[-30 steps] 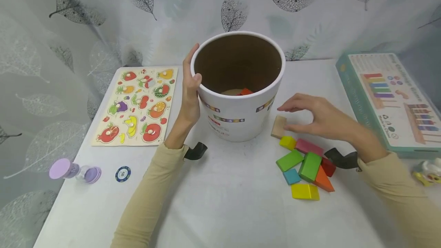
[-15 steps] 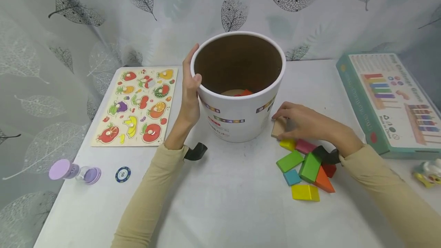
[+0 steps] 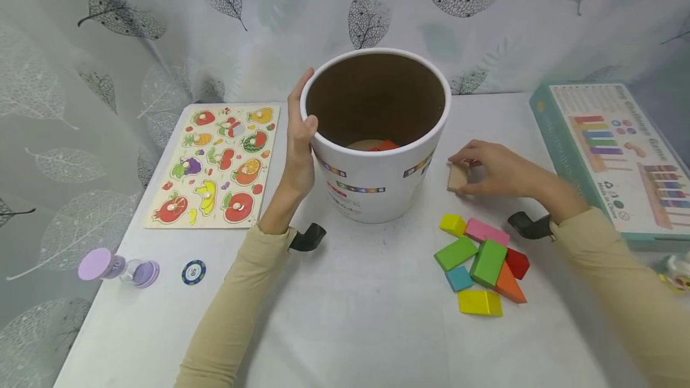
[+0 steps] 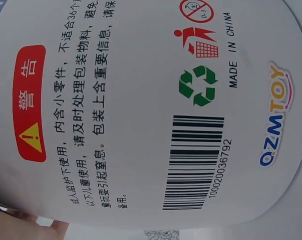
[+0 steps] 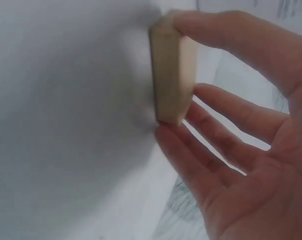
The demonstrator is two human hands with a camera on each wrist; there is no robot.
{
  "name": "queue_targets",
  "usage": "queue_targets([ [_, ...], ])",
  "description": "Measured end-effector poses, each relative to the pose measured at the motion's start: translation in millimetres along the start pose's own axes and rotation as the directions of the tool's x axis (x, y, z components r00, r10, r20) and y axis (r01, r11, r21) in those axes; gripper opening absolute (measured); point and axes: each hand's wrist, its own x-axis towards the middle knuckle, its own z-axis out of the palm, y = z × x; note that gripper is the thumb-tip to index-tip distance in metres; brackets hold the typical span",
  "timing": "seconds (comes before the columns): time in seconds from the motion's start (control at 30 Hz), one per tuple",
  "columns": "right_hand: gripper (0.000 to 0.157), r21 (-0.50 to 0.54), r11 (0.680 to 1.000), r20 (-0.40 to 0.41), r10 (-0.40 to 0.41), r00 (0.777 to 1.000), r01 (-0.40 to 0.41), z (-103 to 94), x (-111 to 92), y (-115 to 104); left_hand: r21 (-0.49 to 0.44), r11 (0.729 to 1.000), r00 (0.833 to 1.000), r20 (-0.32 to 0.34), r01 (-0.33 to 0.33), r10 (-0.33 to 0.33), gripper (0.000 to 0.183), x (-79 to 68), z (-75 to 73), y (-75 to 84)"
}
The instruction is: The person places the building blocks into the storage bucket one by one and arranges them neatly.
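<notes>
A large white toy bucket (image 3: 377, 190) stands upright in the head view, with a few red and plain wooden pieces (image 3: 385, 145) partly visible on its floor. My left hand (image 3: 298, 154) rests against the bucket's left side, fingers extended along the wall and thumb at the rim. The left wrist view shows the bucket's printed side (image 4: 140, 150) and a bit of the hand. To the right of the bucket, my right hand (image 3: 498, 169) pinches a plain wooden block (image 3: 458, 177) between thumb and fingers. In the right wrist view, the block (image 5: 171, 70) is upright between the fingertips.
Several coloured blocks (image 3: 489, 262) lie piled in front of the right hand. At the left are a fruit puzzle board (image 3: 215, 166), a purple hourglass (image 3: 129, 269) and a poker chip (image 3: 193, 272). A game box (image 3: 620, 160) and a small toy (image 3: 676, 271) sit at right.
My right hand came down onto the wooden block, took hold of it, and moved it to the right and farther back, away from the coloured pile. My left hand and the bucket stayed in place.
</notes>
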Motion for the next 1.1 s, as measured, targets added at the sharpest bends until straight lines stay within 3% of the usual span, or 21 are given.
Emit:
queue_targets([
  [0.33,0.064,0.051,0.997,-0.132,0.059,0.990,-0.052,-1.5,-0.7,13.1,-0.017,1.000,1.000,0.010,-0.015,0.015,0.103,0.3,0.5,-0.3],
  [0.5,0.067,0.066,0.997,-0.296,0.052,0.954,-0.033,-24.5,-7.4,7.9,-0.010,1.000,1.000,0.008,-0.012,0.012,0.103,1.3,-0.2,0.6],
  [0.6,0.065,0.013,1.000,-0.465,-0.004,0.885,0.011,-46.0,-12.0,-6.6,-0.009,1.000,1.000,0.006,-0.008,0.008,0.107,1.8,-0.4,1.0],
  [0.7,0.064,0.005,0.997,-0.625,-0.056,0.778,0.076,-65.1,-14.3,-27.1,-0.002,1.000,1.000,0.004,-0.004,0.004,0.108,1.5,-0.6,1.5],
  [0.73,0.063,0.007,0.990,-0.674,-0.100,0.732,0.142,-69.8,-13.8,-33.9,-0.001,1.000,1.000,0.002,0.001,-0.001,0.109,1.2,-0.6,1.6],
  [0.83,0.064,0.012,0.948,-0.756,-0.199,0.623,0.317,-80.6,-11.3,-57.4,0.000,1.000,1.000,0.002,0.003,-0.003,0.108,0.7,-0.5,1.6],
  [0.93,0.065,0.005,0.893,-0.757,-0.291,0.585,0.451,-85.7,-7.6,-85.5,-0.007,1.000,1.000,0.003,0.004,-0.003,0.106,0.3,-0.2,1.4],
  [1.1,0.065,-0.029,0.859,-0.679,-0.392,0.621,0.511,-84.8,-0.2,-121.0,-0.015,1.000,1.000,0.002,0.003,-0.003,0.106,-0.2,0.6,0.7],
])
